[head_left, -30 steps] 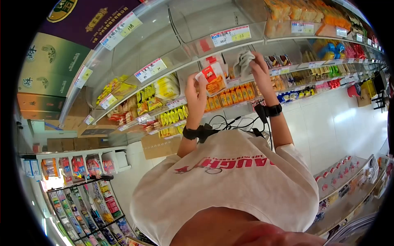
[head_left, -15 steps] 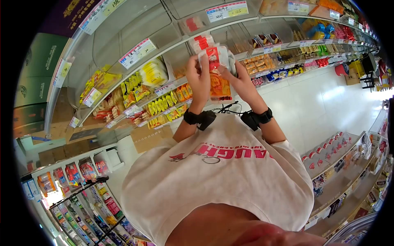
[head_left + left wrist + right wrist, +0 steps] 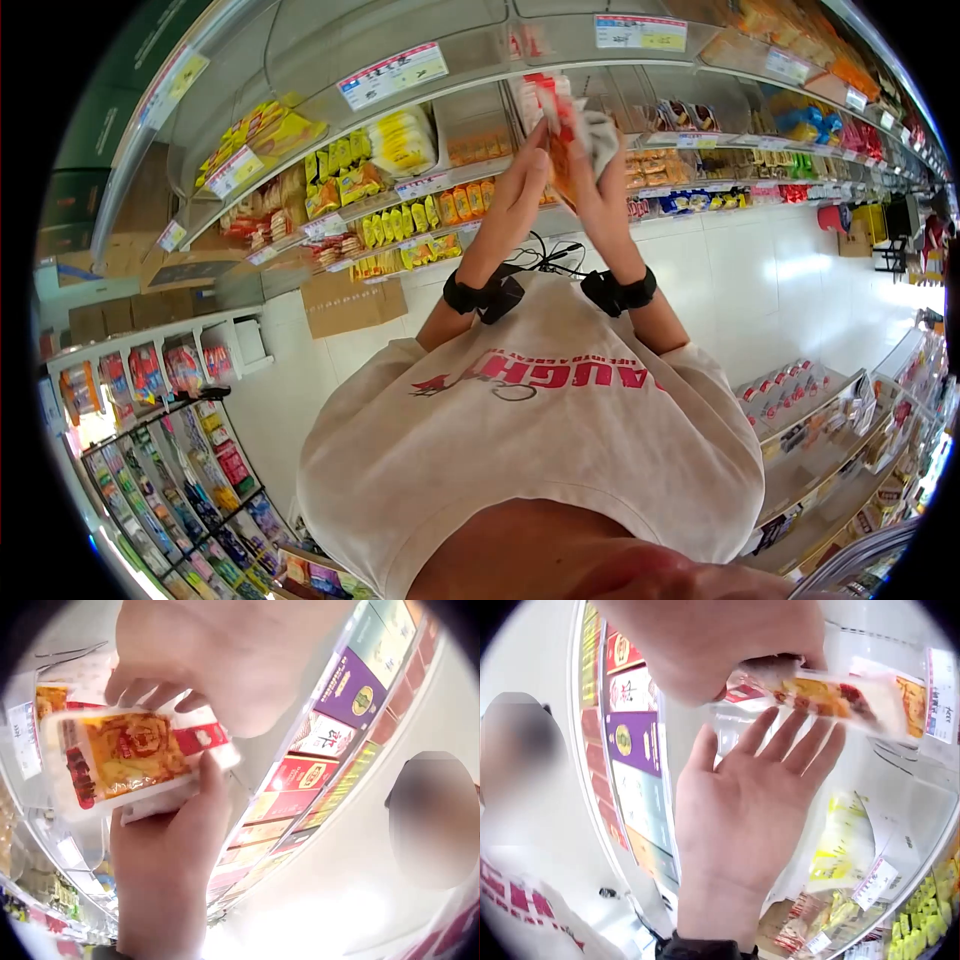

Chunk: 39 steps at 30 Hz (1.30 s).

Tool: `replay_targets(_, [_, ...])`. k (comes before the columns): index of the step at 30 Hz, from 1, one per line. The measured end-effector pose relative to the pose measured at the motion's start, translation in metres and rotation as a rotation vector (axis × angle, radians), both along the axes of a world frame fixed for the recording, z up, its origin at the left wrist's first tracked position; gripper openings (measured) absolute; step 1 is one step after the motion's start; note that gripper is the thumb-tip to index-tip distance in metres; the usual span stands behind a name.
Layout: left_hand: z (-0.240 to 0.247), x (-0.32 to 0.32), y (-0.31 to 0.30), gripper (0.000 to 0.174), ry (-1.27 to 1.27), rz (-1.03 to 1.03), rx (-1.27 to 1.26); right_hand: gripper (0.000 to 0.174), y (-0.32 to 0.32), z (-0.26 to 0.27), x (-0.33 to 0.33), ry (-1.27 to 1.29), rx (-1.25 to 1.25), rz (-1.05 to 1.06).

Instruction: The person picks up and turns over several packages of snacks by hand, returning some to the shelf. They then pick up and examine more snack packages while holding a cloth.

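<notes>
Both hands are at a flat snack packet (image 3: pixel 135 754) with a clear window on orange food and a red and white end. My right hand (image 3: pixel 598 195) grips it, thumb on its front in the left wrist view, and also holds a crumpled grey cloth (image 3: pixel 602 140) against the back. Fairly straight fingers of my left hand (image 3: pixel 742 799) touch the packet's edge in the right wrist view. Seen from the head, the packet stands tilted edge-on between the palms, blurred, in front of the shelf. More red and white packets (image 3: pixel 540 90) sit in the bin just behind it.
Clear shelf bins (image 3: pixel 480 125) run along the front with price tags (image 3: pixel 393 75). Yellow snack packs (image 3: pixel 400 140) lie to the left, small wrapped snacks (image 3: pixel 655 165) to the right. A cardboard box (image 3: pixel 352 303) is on the floor. Another shelf (image 3: pixel 800 460) stands at lower right.
The hands, first apart with the packet in the left and the cloth in the right, came together. The packet, face-up half a second ago, is now turned edge-on and higher.
</notes>
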State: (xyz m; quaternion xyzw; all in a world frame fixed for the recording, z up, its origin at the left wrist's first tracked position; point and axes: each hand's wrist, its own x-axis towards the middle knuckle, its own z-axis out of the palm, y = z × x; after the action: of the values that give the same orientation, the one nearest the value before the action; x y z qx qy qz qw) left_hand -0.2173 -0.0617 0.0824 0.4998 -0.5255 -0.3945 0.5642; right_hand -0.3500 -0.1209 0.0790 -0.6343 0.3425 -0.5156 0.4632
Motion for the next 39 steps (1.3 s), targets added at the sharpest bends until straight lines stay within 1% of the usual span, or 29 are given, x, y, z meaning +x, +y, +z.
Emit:
replay_targets(2, [-0.011,-0.004,0.003,0.062,0.399,-0.094,0.144,0.052,0.014,0.027,0.012,0.158,-0.152,0.068])
replay_targets(3, [-0.01,-0.004,0.005,0.069,0.473,-0.112,0.186,0.057,0.006,0.024,0.017,0.184,-0.191,0.163])
replay_targets(6, [0.001,0.002,0.008,0.07,0.814,-0.044,0.208,0.055,0.007,0.02,0.033,0.561,-0.541,0.141])
replay_targets(7, [0.02,0.008,0.012,0.07,0.904,0.031,0.262,0.052,0.016,0.023,0.037,0.549,-0.579,0.137])
replay_targets(10, [0.005,0.033,0.014,0.065,1.008,0.043,0.129,0.05,0.027,0.022,0.036,0.629,-0.675,0.265])
replay_targets(11, [-0.003,0.04,0.015,0.054,1.07,0.061,0.096,0.048,0.031,0.023,0.035,0.646,-0.692,0.296])
replay_targets(14, [-0.004,0.045,0.019,0.047,0.849,0.188,0.111,0.045,0.036,0.014,0.033,0.524,-0.603,0.339])
replay_targets(15, [-0.009,0.046,0.021,0.043,0.78,0.218,0.083,0.053,0.032,0.01,0.036,0.504,-0.597,0.301])
replay_targets(16, [-0.013,0.047,0.023,0.04,0.711,0.25,0.057,0.055,0.031,0.005,0.04,0.442,-0.462,0.287])
replay_targets(18, [-0.011,0.046,0.024,0.036,0.728,0.245,-0.033,0.061,0.029,-0.001,0.047,0.317,-0.197,0.248])
replay_targets(19, [0.005,0.044,0.026,0.029,0.688,0.331,-0.032,0.062,0.03,0.007,0.047,0.238,0.133,0.332])
replay_targets(22, [-0.012,0.059,0.033,0.026,0.572,0.432,0.067,0.051,0.025,-0.002,0.047,0.029,0.286,0.517])
replay_targets(23, [-0.017,0.06,0.035,0.026,0.582,0.425,0.04,0.036,0.024,-0.01,0.046,0.121,0.195,0.504])
replay_targets(26, [-0.014,0.061,0.037,0.027,0.602,0.416,-0.019,0.025,0.023,0.005,0.045,0.271,0.274,0.587])
replay_targets(29, [-0.012,0.063,0.039,0.027,0.601,0.441,-0.041,0.022,0.026,0.002,0.047,0.302,0.228,0.545])
replay_targets(32, [-0.01,0.067,0.042,0.028,0.61,0.424,-0.057,0.02,0.034,0.013,0.049,0.256,0.348,0.573])
replay_targets(35, [-0.01,0.07,0.044,0.028,0.633,0.412,-0.061,0.024,0.034,0.005,0.052,0.197,0.266,0.569])
replay_targets(37, [-0.012,0.073,0.046,0.029,0.636,0.403,-0.067,0.027,0.039,0.007,0.053,0.128,0.32,0.547])
replay_targets(39, [-0.013,0.076,0.048,0.029,0.552,0.413,-0.055,0.03,0.043,0.011,0.057,0.054,0.356,0.527])
